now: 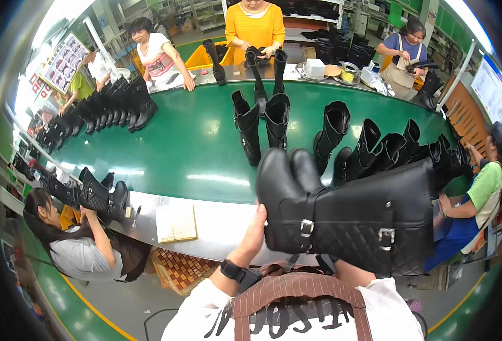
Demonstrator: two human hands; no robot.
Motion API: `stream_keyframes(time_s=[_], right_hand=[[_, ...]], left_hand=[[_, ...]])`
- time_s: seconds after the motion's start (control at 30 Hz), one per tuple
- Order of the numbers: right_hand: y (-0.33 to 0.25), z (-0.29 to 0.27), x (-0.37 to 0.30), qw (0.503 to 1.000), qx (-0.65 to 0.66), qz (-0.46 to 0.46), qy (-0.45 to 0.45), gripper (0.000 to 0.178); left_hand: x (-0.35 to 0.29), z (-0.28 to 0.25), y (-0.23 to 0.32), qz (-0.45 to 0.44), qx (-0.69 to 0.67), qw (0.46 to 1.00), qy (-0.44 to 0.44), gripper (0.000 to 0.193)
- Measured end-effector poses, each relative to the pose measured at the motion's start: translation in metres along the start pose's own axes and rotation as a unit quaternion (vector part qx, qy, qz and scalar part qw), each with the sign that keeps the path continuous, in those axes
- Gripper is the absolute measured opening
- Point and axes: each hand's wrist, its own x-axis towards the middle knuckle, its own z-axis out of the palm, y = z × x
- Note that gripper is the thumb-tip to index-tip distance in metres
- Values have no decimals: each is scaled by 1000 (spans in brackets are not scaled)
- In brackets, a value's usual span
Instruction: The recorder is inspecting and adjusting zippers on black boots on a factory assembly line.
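Two tall black boots [342, 213] lay sideways together in front of my chest, toes pointing left. My left hand [255, 227] pressed against their soles, its grip around the heel end; my right hand was hidden behind the shafts, so I could not tell its grip. Beyond lay the green tabletop [194, 148] with more standing boots [262, 122].

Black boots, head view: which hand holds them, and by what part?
Left hand grips the pair of black boots at the heel and sole end, shafts lying sideways. The right hand is hidden behind the boots, so its hold cannot be told.
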Motion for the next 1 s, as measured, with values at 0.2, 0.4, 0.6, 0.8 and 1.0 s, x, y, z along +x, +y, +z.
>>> stream_keyframes(time_s=[0.2,0.4,0.6,0.8,1.0], right_hand=[[-12,17,-10,997,-35,-1,65,54],[-38,52,-15,974,26,87,-205,61],[-34,69,-30,997,-32,24,-69,59],[-23,75,-26,999,-15,14,-35,57],[-21,84,-32,997,-25,-11,-68,45]], left_hand=[[0,-2,-18,-11,-195,980,-20,60],[-6,-23,-13,-23,-416,904,-93,55],[-16,-42,-14,-25,-545,835,-72,59],[-20,-45,-13,-5,-476,879,21,65],[-25,-43,-10,-11,-396,916,58,61]])
